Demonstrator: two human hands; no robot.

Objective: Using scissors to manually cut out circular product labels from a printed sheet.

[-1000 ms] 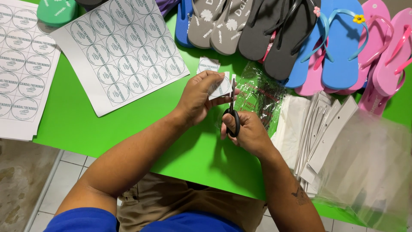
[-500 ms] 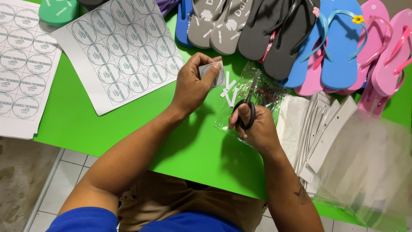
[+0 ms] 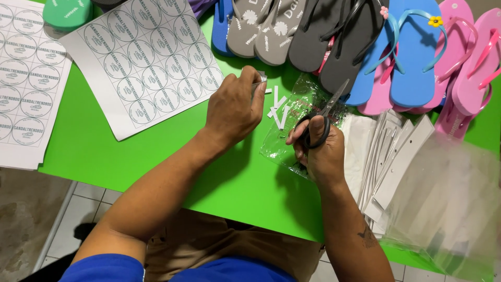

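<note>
My left hand (image 3: 234, 107) pinches a small white piece of paper (image 3: 261, 83) above the green table (image 3: 94, 151). My right hand (image 3: 318, 149) grips black-handled scissors (image 3: 322, 117), blades pointing up and to the right. Between the hands, a few thin white paper strips (image 3: 278, 110) lie on the table beside a crumpled clear plastic bag (image 3: 292, 112), which sits under the scissors.
A white sheet of round stickers (image 3: 141, 57) lies at the upper left, another sheet (image 3: 23, 89) at the far left. Flip-flops in grey (image 3: 271, 28), blue (image 3: 412, 47) and pink (image 3: 464, 57) line the back. White card hangers (image 3: 391, 156) and clear bags (image 3: 449, 209) lie at the right.
My left hand has moved away from the scissors, up and left, with the paper piece. My right hand shifted right with the scissors. Cut white strips now lie on the table.
</note>
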